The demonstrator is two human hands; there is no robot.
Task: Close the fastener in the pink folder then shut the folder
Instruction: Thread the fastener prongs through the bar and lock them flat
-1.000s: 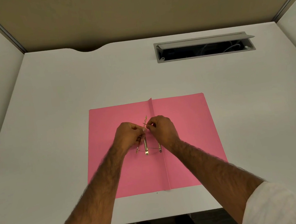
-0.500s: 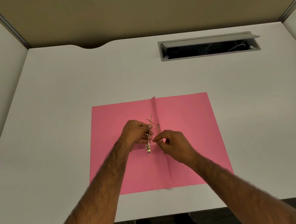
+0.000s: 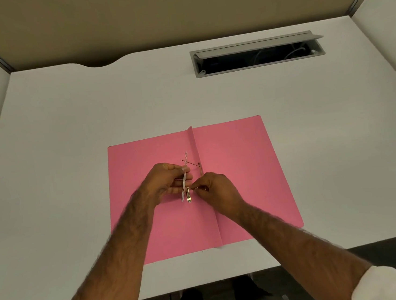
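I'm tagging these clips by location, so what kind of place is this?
Most likely an office cubicle workstation: a white desk enclosed by tan partition panels, with a grey cable hatch open in the desktop, and a pink folder lying open in front of the person.

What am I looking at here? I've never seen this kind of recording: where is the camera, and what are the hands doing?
The camera sits on a person's head, looking down at their own bare arms. A pink folder lies open on a white desk. The left hand pinches a thin metal fastener strip beside the fold; the right hand pinches it near its lower end. The folder is not yet shut. The grey slot at the back is a cable opening in the desk.
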